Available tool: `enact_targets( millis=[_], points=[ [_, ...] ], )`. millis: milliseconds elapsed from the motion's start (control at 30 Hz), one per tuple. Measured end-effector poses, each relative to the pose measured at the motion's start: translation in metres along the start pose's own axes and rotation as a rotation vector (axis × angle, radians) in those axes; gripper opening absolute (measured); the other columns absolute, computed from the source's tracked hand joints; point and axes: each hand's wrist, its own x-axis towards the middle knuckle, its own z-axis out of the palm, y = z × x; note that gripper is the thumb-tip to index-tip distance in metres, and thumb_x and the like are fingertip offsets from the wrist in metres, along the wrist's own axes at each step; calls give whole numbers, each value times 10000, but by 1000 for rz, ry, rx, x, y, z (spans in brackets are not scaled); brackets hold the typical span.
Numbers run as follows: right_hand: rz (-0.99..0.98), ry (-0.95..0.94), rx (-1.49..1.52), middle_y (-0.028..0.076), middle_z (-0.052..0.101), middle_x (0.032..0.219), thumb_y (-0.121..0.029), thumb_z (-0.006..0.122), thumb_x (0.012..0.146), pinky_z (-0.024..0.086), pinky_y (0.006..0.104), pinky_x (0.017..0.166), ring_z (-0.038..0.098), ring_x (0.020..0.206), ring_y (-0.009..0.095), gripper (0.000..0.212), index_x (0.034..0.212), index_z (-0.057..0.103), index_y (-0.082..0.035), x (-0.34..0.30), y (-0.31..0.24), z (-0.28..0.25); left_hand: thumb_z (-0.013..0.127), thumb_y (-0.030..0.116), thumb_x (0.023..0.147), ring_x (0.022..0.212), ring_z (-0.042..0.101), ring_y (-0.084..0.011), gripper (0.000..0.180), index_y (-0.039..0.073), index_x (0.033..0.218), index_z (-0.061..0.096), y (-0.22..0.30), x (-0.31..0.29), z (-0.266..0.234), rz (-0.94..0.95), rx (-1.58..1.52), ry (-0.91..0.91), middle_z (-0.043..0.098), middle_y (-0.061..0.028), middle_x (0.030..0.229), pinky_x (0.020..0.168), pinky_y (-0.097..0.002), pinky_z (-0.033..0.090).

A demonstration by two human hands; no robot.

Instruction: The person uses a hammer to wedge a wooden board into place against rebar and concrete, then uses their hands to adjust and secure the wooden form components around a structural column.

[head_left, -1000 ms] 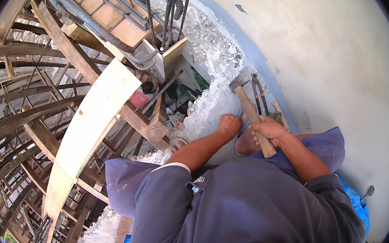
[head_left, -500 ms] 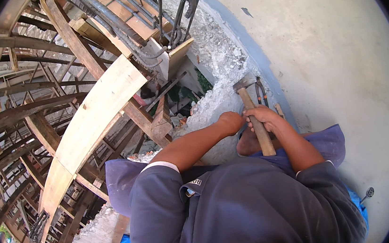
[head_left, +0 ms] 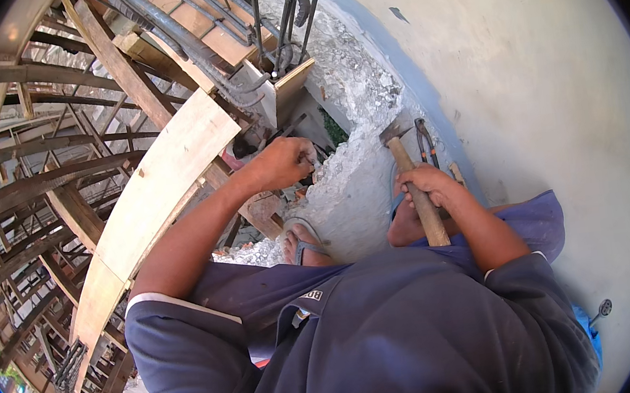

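Note:
My right hand [head_left: 424, 180] is wrapped round the wooden handle of a hammer [head_left: 431, 222], whose metal head points away from me above the broken concrete. My left hand [head_left: 288, 162] is out over the gap beside the broken concrete edge [head_left: 355, 142]. Its fingers are curled together, and whatever they may hold is hidden or too small to name. Close to the hammer head lie pincers [head_left: 426, 142] with dark jaws and orange marks on the handles. My sandalled feet, one on each side, rest on the rough concrete.
Left of me, a long plywood board [head_left: 153, 190] runs beside timber framing [head_left: 29, 180] over a drop. Steel bars [head_left: 289, 23] rise at the top, near a plywood form [head_left: 292, 84]. A pale wall [head_left: 533, 81] with a blue-grey lower band [head_left: 427, 93] stands on the right.
My left hand has moved left, away from the right hand and the hammer, to above the gap. My left foot has come into view. The right hand keeps its hold on the hammer.

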Motion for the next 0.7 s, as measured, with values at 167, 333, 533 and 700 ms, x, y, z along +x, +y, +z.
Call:
enact_targets(
  millis=[167,333,533,700],
  points=[
    [-13,-4,-20,31,567,699,-147,633,922,532,355,462,564,544,160,129,1000,595,-52,1,3,-4,648,7,896,826,642,-128,135,-30,1025,666,-56,-27,-32,-177,-364,212,695,-54,912,756,-290,533],
    [-21,38,-30,29,560,710,-160,640,915,520,347,436,559,533,149,142,991,576,-58,5,5,-4,637,11,928,803,622,-86,214,-38,1132,678,-79,-32,-46,-194,-573,576,709,-44,938,739,-233,522],
    [-82,52,-41,44,565,705,-133,636,887,518,345,453,572,549,162,118,927,595,-30,7,13,-7,665,82,959,840,663,-118,144,-24,1054,683,-94,-14,-60,-133,-526,848,713,-57,929,774,-270,551],
    [-95,2,-70,27,548,722,-145,645,893,519,283,442,568,546,125,184,1023,537,-73,-6,15,-7,690,96,944,789,577,-68,138,-36,985,692,-110,9,-81,22,-238,914,692,-16,862,731,-249,484]
  ],
)
